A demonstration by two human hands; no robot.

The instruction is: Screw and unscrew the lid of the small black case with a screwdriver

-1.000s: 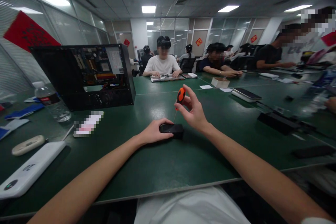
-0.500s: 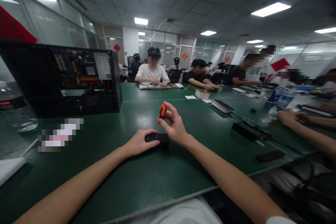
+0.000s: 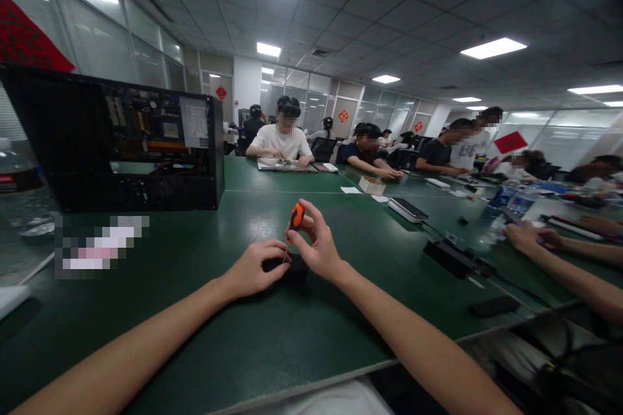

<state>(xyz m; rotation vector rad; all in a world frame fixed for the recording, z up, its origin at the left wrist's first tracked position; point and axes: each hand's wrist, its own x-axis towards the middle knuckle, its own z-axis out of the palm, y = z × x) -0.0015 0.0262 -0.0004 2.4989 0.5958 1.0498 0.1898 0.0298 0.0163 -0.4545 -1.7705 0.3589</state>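
Note:
A small black device [image 3: 295, 269] lies on the green table [image 3: 272, 331] in front of me. My left hand [image 3: 254, 270] is closed over its left side and holds it down. My right hand [image 3: 314, 247] pinches a small screwdriver with an orange and black handle [image 3: 296, 215], held nearly upright. Its thin shaft points down at the top of the black device.
An open black computer case [image 3: 126, 142] stands at the left, with a water bottle [image 3: 17, 188] beside it. Black boxes [image 3: 450, 254] and a flat black slab [image 3: 494, 306] lie to my right. Another person's hand [image 3: 528, 237] rests there. Several people sit across the table.
The view has tilted up and swung right. My hands stay on the black device and screwdriver, with the left fingers curling closer to the shaft.

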